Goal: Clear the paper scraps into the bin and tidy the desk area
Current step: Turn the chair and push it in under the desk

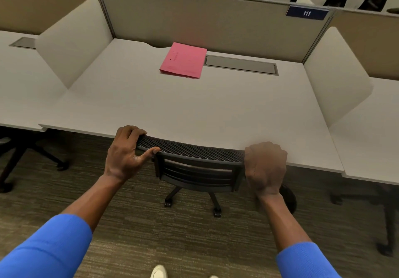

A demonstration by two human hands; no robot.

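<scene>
I note a smooth white desk [216, 109] between beige partitions, a flat pink folder [183, 60] lying at its rear edge. Left hand [127, 154] and right hand [264, 167] both grasp the black mesh chair back [190, 148] pushed against the desk, over ribbed dark carpet [183, 234].

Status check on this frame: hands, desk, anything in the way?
Left hand and right hand both gripping chair back, chair tucked at desk. Pink folder left on top. No scraps or bin visible.

Pale desk [133, 96] bare (pink folder [183, 60] aside).
</scene>
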